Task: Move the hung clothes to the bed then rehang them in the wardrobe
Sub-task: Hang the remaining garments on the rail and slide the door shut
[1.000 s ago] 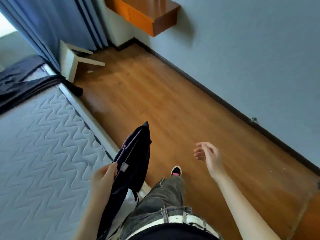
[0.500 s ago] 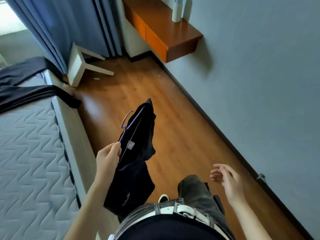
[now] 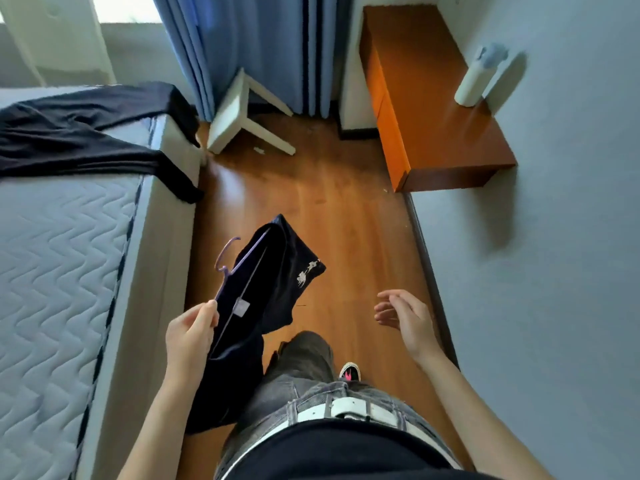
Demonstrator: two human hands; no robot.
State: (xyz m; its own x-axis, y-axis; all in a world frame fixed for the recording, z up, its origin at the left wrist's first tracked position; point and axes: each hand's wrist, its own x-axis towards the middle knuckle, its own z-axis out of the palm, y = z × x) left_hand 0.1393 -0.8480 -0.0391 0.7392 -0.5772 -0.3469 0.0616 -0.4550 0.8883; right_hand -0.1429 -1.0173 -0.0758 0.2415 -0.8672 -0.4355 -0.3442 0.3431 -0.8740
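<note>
**Ana:** What are the hands doing?

**Ben:** The left hand (image 3: 188,336) pinches the end of a purple hanger (image 3: 225,271) with thumb and fingers. A dark shirt (image 3: 263,292) hangs on it, up over the floor (image 3: 329,209), just beside the bed (image 3: 62,271). The right hand (image 3: 401,315) holds nothing. Its fingers are loose and a bit bent.

**Ana:** Which step is this?

**Ben:** I think it is the 1st part, taking a hung shirt to the bed. Black clothes (image 3: 79,133) lie on the far end of the bed, and 1 part hangs over the edge. No wardrobe shows here, so I can't tell where it is.

**Ana:** What comes next?

**Ben:** I guess the shirt has to swing left and go down flat on the bed, maybe next to the black clothes. The hook sticks up, so it could catch on cloth. The free right hand could hold the bottom of the shirt so it doesn't bunch up.

**Ana:** Is anything in the way?

**Ben:** A white stool (image 3: 228,112) lies tipped on its side on the floor ahead, by the blue curtain (image 3: 242,46). An orange shelf (image 3: 433,98) sticks out from the wall (image 3: 554,254) on the right, with 1 white bottle (image 3: 474,77) on it. The path between bed and wall is narrow, so feet should stop before the stool.
</note>
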